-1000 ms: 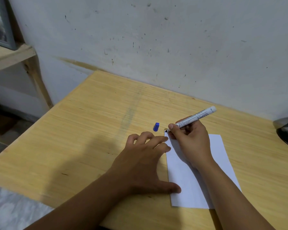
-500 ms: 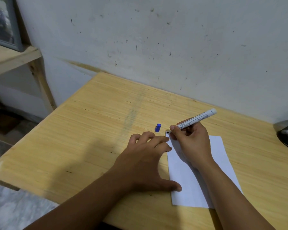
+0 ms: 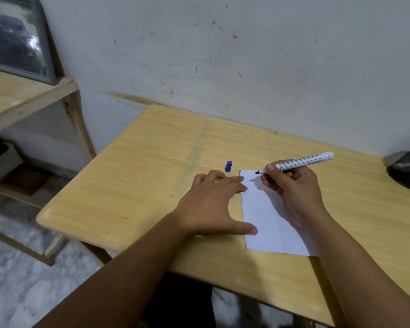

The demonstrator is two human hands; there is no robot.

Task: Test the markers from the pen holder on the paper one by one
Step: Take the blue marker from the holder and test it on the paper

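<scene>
A white sheet of paper (image 3: 268, 221) lies on the wooden table (image 3: 140, 176). My right hand (image 3: 291, 185) grips a white marker (image 3: 303, 162) with its dark tip uncapped, pointing left, just above the paper's top edge. My left hand (image 3: 213, 204) lies flat with fingers spread, pressing on the paper's left edge. The marker's blue cap (image 3: 228, 166) lies on the table just beyond my left fingers. A dark mesh pen holder (image 3: 407, 169) sits at the right edge of the view, partly cut off.
A wooden shelf (image 3: 21, 100) with a framed picture (image 3: 14, 36) stands to the left of the table. A marked white wall (image 3: 223, 55) runs behind the table. Marble floor (image 3: 21, 280) shows lower left.
My right hand has moved the marker to the right along the paper's top edge and lifted the tip slightly. The left hand has stayed put on the paper.
</scene>
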